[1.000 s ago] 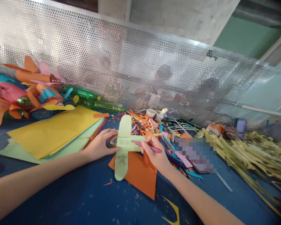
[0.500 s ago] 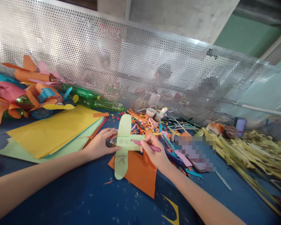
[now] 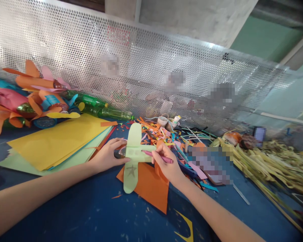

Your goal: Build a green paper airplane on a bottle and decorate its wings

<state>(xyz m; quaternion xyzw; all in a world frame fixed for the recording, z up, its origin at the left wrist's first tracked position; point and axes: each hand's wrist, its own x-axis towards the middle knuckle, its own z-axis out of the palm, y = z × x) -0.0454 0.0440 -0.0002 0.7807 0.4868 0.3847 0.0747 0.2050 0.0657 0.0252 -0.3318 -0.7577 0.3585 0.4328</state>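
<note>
Lying in front of me is a model plane (image 3: 134,136), a bottle wrapped in light green paper with long rounded wings. A dark star (image 3: 131,169) is drawn on its near wing, and small faint squares show on its body. My left hand (image 3: 108,153) grips the bottle's dark uncovered end, thumb on the near side and fingers on the far side. In my right hand (image 3: 168,166) is a pink pen (image 3: 164,158), its tip at the green body beside the squares. An orange paper sheet (image 3: 154,190) lies partly under the plane.
Yellow and green paper sheets (image 3: 53,144) are stacked at left, below several paper-covered bottle planes (image 3: 37,80). Green bottles (image 3: 113,112) lie along a perforated metal screen (image 3: 146,64). Paper scraps (image 3: 156,131) spread behind the plane; dried strips (image 3: 275,161) lie at right. People sit beyond the screen.
</note>
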